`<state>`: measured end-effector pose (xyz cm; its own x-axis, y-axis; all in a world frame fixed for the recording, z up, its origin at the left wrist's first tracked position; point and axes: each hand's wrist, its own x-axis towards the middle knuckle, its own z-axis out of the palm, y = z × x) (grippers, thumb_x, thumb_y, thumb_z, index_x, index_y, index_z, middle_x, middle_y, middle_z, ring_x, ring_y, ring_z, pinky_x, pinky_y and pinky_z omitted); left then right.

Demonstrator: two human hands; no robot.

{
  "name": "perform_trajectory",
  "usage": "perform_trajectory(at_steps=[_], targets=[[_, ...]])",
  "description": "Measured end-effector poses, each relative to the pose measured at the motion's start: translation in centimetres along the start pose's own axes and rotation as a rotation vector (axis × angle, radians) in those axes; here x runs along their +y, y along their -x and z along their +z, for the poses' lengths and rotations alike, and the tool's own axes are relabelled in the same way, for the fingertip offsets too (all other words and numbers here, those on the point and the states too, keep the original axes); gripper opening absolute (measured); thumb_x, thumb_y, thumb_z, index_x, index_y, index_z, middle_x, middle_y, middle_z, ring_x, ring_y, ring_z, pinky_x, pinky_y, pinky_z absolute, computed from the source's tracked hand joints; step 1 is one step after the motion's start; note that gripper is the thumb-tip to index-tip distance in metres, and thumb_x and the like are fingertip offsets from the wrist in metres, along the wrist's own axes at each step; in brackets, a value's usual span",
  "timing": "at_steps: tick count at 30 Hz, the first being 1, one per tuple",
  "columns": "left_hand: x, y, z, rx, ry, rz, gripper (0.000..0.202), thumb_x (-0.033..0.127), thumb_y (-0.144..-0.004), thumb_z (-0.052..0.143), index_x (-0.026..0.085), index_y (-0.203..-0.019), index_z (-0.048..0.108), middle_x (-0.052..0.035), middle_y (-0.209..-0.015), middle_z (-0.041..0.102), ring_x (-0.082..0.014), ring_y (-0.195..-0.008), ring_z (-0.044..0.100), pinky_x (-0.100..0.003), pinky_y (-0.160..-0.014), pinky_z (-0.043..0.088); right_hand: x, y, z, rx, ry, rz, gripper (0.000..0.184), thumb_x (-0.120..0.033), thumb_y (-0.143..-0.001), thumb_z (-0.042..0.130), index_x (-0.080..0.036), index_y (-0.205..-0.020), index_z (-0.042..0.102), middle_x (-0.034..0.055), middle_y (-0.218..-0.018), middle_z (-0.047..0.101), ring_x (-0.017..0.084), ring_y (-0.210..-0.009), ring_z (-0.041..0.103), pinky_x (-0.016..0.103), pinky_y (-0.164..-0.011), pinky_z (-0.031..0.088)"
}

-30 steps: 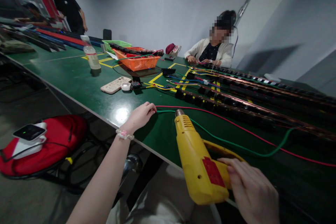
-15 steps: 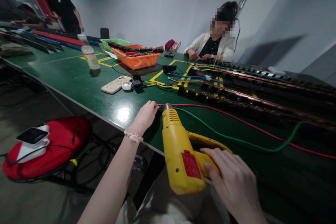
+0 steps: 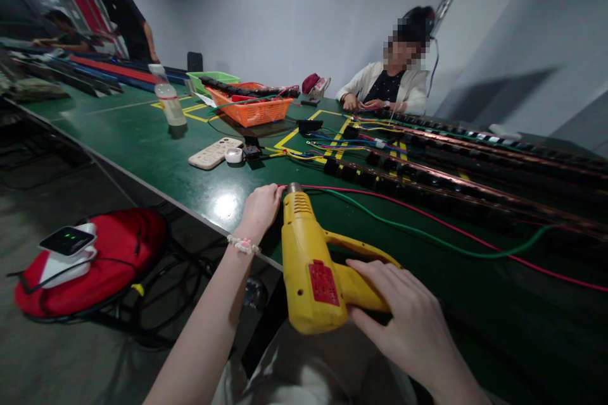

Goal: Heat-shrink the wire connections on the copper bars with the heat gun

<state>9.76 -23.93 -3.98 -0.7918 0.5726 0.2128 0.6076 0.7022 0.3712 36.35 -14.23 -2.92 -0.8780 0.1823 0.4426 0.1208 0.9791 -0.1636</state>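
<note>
Heat gun (image 3: 304, 240) (yellow) in right hand (image 3: 403, 313).

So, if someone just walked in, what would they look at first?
Probably the big yellow heat gun, front and middle, held in the right fingers, its nozzle near the left fingers. Next, the bright red seat at lower left, beside the green table. Then maybe the orange basket, farther back on the table.

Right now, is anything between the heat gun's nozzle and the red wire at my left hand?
Nothing visible. The yellow heat gun in your right hand has its nozzle overlapping the red wire in view, beside your left hand. Whether they touch is unclear.
</note>
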Motion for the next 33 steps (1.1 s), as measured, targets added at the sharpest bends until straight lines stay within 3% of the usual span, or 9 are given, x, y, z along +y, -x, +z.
perform_trajectory(at_steps=[7,12,22,28,33], targets=[[-0.7,0.0,0.3,0.030,0.102,0.033,0.038,0.038,-0.096,0.030,0.018,-0.083,0.060,-0.0083,-0.086,0.069,-0.0208,-0.079,0.063,-0.027,-0.060,0.031,1.6,1.0,-0.8,0.049,0.073,-0.035,0.047,-0.034,-0.076,0.065,-0.027,-0.120,0.053,-0.0012,-0.103,0.067,0.017,-0.091,0.064,0.030,-0.077,0.051],[-0.9,0.0,0.2,0.013,0.149,0.039,0.039,0.040,-0.096,0.027,0.020,-0.081,0.057,-0.0057,-0.083,0.067,-0.0202,-0.078,0.060,-0.027,-0.061,0.029,4.0,3.0,-1.0,0.097,0.234,-0.029,0.047,-0.043,-0.084,0.055,-0.025,-0.127,0.051,0.0010,-0.105,0.067,0.018,-0.093,0.064,0.032,-0.079,0.052],[-1.6,-0.1,-0.3,-0.155,0.251,0.134,0.035,0.038,-0.091,0.027,0.023,-0.080,0.057,-0.0006,-0.085,0.065,-0.0171,-0.079,0.057,-0.026,-0.065,0.033,7.9,7.5,-3.2,0.100,0.330,0.108,0.049,-0.048,-0.086,0.047,-0.027,-0.129,0.054,0.0023,-0.104,0.068,0.020,-0.088,0.066,0.031,-0.072,0.055],[-2.7,-0.3,-0.3,-0.203,0.374,0.234,0.033,0.043,-0.088,0.032,0.022,-0.085,0.057,-0.0010,-0.091,0.065,-0.0166,-0.086,0.057,-0.026,-0.077,0.039,8.4,9.7,-3.3,0.117,0.391,0.169,0.049,-0.050,-0.084,0.047,-0.028,-0.127,0.055,0.0019,-0.106,0.068,0.022,-0.088,0.067,0.034,-0.073,0.055],[-3.1,-0.3,-0.7,-0.271,0.523,0.298,0.034,0.046,-0.085,0.037,0.019,-0.077,0.056,-0.0005,-0.078,0.061,-0.0138,-0.075,0.054,-0.024,-0.071,0.041,7.9,10.2,-3.1,0.162,0.440,0.130,0.049,-0.047,-0.085,0.044,-0.028,-0.129,0.051,0.0030,-0.106,0.067,0.023,-0.087,0.067,0.036,-0.071,0.054]])
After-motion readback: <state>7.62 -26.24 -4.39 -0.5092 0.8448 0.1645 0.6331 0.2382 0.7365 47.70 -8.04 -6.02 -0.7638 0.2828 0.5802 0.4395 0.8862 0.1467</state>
